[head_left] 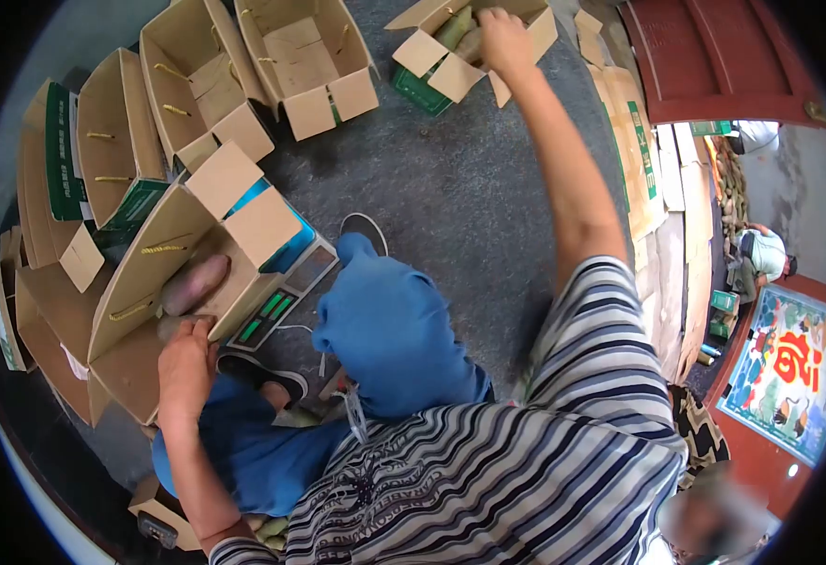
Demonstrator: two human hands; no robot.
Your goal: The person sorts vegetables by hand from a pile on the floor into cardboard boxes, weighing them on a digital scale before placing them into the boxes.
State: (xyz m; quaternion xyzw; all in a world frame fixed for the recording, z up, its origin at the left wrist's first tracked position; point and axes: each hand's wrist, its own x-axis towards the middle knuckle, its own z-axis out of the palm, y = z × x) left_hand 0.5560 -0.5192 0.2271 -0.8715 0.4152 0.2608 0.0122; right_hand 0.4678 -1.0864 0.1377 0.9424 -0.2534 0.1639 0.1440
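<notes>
My left hand [187, 367] reaches into the near cardboard box [140, 273], fingers curled round a brownish root vegetable [174, 327]. Beside it in that box lies a larger, reddish oblong root vegetable [196, 284]. This box rests on a scale [267, 318] with green lit digits. My right hand [507, 42] is stretched far forward into another open box [455, 77]. Its fingers are bent over a brownish root vegetable [470, 47], next to a greenish one [454, 29]. Fingertips of the right hand are partly hidden.
Several open cardboard boxes with yellow rope handles, such as one box [304, 56], stand along the left and top. Flattened cardboard [634, 141] lies at the right. A person [761, 254] bends in the background by a red door [723, 61]. More roots [272, 529] lie below my legs.
</notes>
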